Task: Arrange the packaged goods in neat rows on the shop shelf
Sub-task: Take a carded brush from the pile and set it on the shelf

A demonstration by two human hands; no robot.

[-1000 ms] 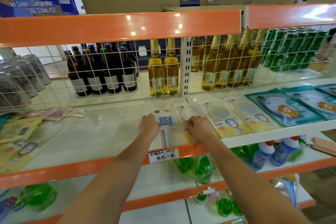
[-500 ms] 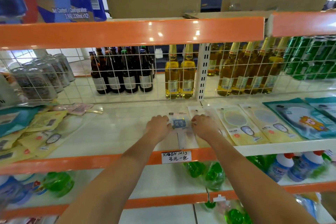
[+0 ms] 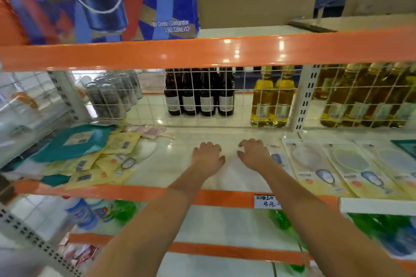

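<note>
My left hand and my right hand hover side by side over a bare part of the white shelf, fingers loosely bent, holding nothing. Just right of my right hand lies a small packet with a blue label, partly hidden by the hand. Beyond it, cream packets with a mirror picture lie in a neat row. At the shelf's left, a loose heap of yellow packets and a teal packet overlap untidily.
A wire grid closes the shelf's back, with dark bottles, yellow bottles and cans behind it. An orange beam runs overhead, carrying a cola carton. A price tag hangs on the front rail.
Both hands have let go of the blue-labelled packet and moved left of it. The view has swung left, so the untidy heap is nearer.
</note>
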